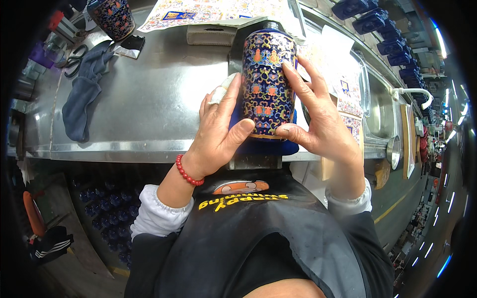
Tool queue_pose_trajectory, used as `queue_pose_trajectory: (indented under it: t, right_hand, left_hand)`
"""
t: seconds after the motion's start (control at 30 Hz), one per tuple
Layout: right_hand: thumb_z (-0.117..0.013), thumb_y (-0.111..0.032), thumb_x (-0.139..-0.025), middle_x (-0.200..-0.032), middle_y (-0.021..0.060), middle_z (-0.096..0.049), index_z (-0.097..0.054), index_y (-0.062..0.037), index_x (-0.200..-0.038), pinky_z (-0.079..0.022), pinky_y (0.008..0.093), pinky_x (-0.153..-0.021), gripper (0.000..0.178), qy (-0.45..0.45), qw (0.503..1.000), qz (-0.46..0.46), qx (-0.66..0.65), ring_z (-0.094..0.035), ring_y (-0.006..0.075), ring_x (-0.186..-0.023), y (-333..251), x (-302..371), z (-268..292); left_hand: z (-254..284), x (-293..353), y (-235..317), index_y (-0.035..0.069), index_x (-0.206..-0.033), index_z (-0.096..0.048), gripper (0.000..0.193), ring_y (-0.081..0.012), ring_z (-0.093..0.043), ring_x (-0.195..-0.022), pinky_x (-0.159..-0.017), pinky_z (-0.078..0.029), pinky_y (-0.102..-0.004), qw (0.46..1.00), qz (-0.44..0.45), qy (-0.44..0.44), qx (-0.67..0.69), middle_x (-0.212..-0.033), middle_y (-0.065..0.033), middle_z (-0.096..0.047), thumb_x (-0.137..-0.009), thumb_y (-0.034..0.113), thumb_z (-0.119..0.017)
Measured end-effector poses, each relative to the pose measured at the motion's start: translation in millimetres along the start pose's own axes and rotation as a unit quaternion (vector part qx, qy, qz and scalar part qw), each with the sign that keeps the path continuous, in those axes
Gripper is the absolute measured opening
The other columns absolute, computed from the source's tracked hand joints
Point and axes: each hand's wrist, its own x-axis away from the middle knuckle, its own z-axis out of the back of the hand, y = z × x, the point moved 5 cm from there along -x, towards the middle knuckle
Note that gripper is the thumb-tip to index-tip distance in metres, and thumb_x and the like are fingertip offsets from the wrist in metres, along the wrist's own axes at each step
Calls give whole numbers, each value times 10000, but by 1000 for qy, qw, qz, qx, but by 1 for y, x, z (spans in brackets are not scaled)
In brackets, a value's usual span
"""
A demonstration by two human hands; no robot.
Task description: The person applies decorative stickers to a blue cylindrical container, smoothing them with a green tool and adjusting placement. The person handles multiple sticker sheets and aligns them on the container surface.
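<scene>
A dark blue bottle with a colourful scroll-and-flower pattern lies with its neck pointing away from me, over a blue pad. My right hand grips its right side, the thumb at the base and the fingers reaching along the wall. Against the left side rests my left hand, its thumb near the base. A crumpled white cloth is tucked in the fingers of that hand and partly hidden by them.
Patterned printed sheets lie at the back of the metal worktop. To the left are a grey-blue cloth, scissors and another patterned bottle. A sink and a metal bowl are at the right.
</scene>
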Motion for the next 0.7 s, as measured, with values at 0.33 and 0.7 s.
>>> queue_pose_trajectory:
  t: [0.33, 0.7]
  right_hand:
    - [-827, -524, -758, -1591, 259, -221, -361, -47, -1553, -427, 473, -1086, 1037, -9, 1000, -4, 15, -534, 386, -1255, -1, 0, 0]
    - [-796, -633, -727, -1575, 248, -278, -405, -69, -1537, -478, 468, -983, 1061, 8, 999, -8, 39, -604, 329, -1060, -2, -1, 1]
  left_hand:
    - [-1, -1, 6, -90, -1529, -274, 960, -391, -433, -1348, -1148, -173, -561, 999, 1, -2, -54, -1443, -258, -481, -943, 616, -557]
    - [-6, 0, 12, -134, -1517, -234, 1047, -456, -392, -1327, -1140, -127, -642, 993, 15, -16, -119, -1406, -300, -476, -901, 632, -596]
